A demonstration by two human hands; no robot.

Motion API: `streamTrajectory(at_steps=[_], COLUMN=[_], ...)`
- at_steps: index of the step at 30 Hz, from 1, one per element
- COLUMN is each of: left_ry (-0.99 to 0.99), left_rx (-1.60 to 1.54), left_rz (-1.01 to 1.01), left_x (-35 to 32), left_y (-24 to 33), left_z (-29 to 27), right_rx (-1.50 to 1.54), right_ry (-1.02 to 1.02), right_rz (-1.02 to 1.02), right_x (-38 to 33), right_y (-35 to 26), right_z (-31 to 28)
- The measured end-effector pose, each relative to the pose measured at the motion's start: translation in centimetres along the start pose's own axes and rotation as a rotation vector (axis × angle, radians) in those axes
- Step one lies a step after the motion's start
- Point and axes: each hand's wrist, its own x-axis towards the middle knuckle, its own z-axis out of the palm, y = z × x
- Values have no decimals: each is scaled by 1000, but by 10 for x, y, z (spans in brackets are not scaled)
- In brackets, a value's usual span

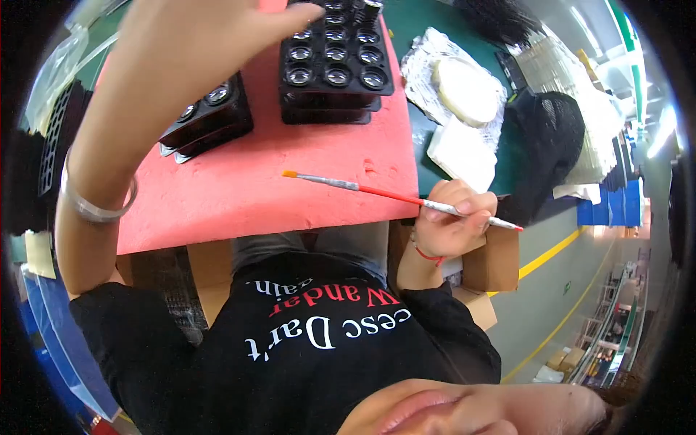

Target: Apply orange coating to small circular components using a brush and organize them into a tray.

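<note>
My right hand (455,217) is closed around the handle of a thin paintbrush (391,196) with an orange tip. The brush points left over a pink foam mat (290,188) without touching it. Stretched across the far left, my left hand (210,29) is partly cut off by the upper edge. Its visible thumb reaches out straight over a stack of black trays (330,101) with round clear lenses in their pockets. Another stack of black lens trays (212,125) is beneath my left forearm, which hides part of it.
Right of the mat, crumpled white wrapping holds a pale round pad (467,90), with folded white wipes (464,154) nearer. A black mesh item (554,134) lies farther right on the green table. An open cardboard box (491,257) stands below my right hand. Blue bins (615,205) stand beyond.
</note>
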Motion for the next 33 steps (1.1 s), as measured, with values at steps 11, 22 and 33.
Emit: streamTrajectory(at_steps=[11,22,33], left_ry=[-101,-213,-194], left_rx=[60,-491,-694], left_rz=[125,75,-306], left_x=[56,-20,-128], left_y=[36,38,18], left_z=[50,14,54], right_rx=[10,-373,-898], right_ry=[59,354,206], right_rz=[106,-229,-108], right_x=[3,44,69], right_y=[-15,-40,-28], right_z=[-15,-76,-90])
